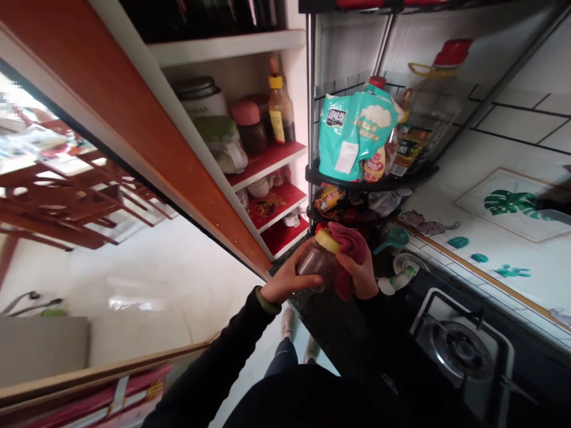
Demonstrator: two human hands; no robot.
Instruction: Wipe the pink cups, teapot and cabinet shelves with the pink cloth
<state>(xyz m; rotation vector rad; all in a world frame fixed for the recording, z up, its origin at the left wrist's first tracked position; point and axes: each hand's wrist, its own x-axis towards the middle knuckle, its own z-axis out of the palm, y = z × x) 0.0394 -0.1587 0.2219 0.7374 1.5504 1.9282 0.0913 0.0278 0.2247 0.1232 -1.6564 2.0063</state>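
Head view: left grip (288, 278) clamped round yellow-lidded jar (316, 263), right grip (362, 274) on maroon cloth (351, 241).

This is a home kitchen: a gas stove (464, 351) by a tiled wall (546, 116), shelves (269, 158) of jars (252, 134) and a bottle (279, 116), wooden chairs (57, 205) nearby.

Pale glossy floor (178, 273), wooden chairs (49, 204), white tiled wall (504, 122).

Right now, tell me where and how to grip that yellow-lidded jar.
The jar is probably best wrapped around its rounded body from the left, as the left hand does; the right hand and dark red cloth crowd the yellow lid.
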